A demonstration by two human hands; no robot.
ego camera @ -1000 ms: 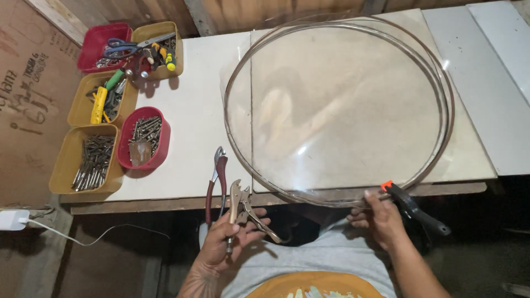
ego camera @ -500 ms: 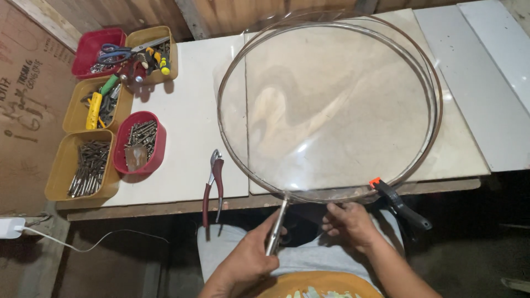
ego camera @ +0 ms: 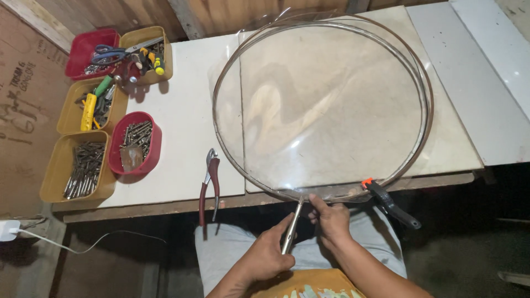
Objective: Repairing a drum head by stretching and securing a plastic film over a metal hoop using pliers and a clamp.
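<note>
Gripping 1 metal tool (ego camera: 291, 229), left hand (ego camera: 269, 256) fingers wrap it; right hand (ego camera: 331, 218) fingers pinch 1 hoop (ego camera: 323, 190).

Locking pliers (ego camera: 291, 232) now raised to hoop (ego camera: 287, 194) — seemingly gripping.

White worktable (ego camera: 182, 143) against plank wall (ego camera: 221, 14)

Large round clear-plastic hoop (ego camera: 323, 105) on pale bench (ego camera: 182, 143); red-handled pliers (ego camera: 209, 185) left of it at near edge; tool-filled trays (ego camera: 83, 116) far left; black clamp (ego camera: 389, 203) on hoop's near-right rim.
</note>
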